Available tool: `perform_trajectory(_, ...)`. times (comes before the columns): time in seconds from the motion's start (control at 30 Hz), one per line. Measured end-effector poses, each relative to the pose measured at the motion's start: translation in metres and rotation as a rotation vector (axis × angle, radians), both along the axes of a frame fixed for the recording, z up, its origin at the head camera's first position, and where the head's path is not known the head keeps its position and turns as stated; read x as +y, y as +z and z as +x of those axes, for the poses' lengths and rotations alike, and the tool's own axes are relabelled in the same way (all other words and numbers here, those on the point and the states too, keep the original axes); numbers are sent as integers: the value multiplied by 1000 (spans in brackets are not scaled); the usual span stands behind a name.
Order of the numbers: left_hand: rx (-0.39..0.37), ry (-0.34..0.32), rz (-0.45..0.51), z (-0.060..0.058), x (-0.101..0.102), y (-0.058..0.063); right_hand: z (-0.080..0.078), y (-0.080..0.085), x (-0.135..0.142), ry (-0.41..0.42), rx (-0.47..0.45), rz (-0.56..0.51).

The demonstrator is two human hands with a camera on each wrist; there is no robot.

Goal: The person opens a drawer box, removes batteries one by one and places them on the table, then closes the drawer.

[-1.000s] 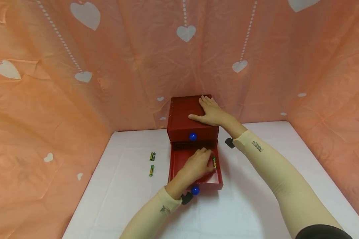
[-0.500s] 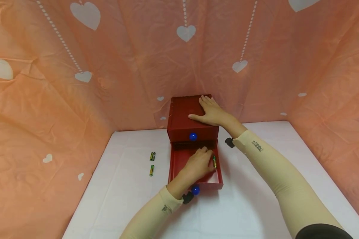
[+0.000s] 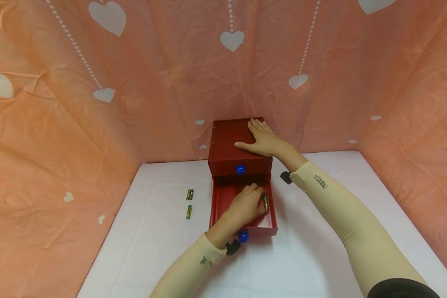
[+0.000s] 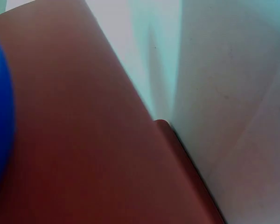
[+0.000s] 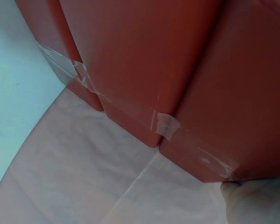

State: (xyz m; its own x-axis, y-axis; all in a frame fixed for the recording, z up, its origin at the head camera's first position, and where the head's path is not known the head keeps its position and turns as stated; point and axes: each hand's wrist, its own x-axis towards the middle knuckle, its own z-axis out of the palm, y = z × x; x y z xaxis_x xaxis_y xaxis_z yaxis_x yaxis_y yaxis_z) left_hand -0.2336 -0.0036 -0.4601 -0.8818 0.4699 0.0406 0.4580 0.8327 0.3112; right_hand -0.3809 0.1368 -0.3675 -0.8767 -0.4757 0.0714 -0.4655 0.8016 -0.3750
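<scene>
My left hand [image 3: 246, 205] reaches into the pulled-out lower drawer [image 3: 215, 207] of a red box. Thumb and forefinger close on a small green-and-gold battery [image 3: 266, 203] by the drawer's right wall; the other fingers are largely hidden. My right hand [image 3: 261, 140] lies flat on top of the red drawer box [image 3: 229, 136], fingers spread. A blue knob [image 3: 243, 236] sits on the open drawer's front, and another blue knob [image 3: 240, 170] on the pushed-in upper drawer. The left wrist view shows the red drawer front [image 4: 74, 116] up close. Part of my right hand [image 5: 259, 200] appears in the right wrist view.
Left of the drawer, two batteries [image 3: 190, 195] lie side by side on the white tabletop [image 3: 152, 231], with a single battery [image 3: 188, 212] nearer me. An orange curtain [image 3: 171, 82] with white hearts stands behind the box. Clear tape [image 5: 168, 125] runs along the box's side.
The battery at my left fingertips has shifted slightly left and turned a little. My left hand has barely moved, and my right hand stays on the box top.
</scene>
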Motion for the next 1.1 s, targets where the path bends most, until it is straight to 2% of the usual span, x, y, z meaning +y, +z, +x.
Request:
perform_trajectory(0.43,-29,6,47,4,-14,4,0,1,-1,3,-8,-10)
perform_trajectory(0.63,-10,3,66,7,-25,5,-1,0,0,0,-13,-11)
perform_trajectory(0.83,-29,24,100,11,-38,7,-1,1,0,4,-9,-21)
perform_trajectory(1.1,26,12,121,11,-57,8,-3,1,1,8,-11,-18)
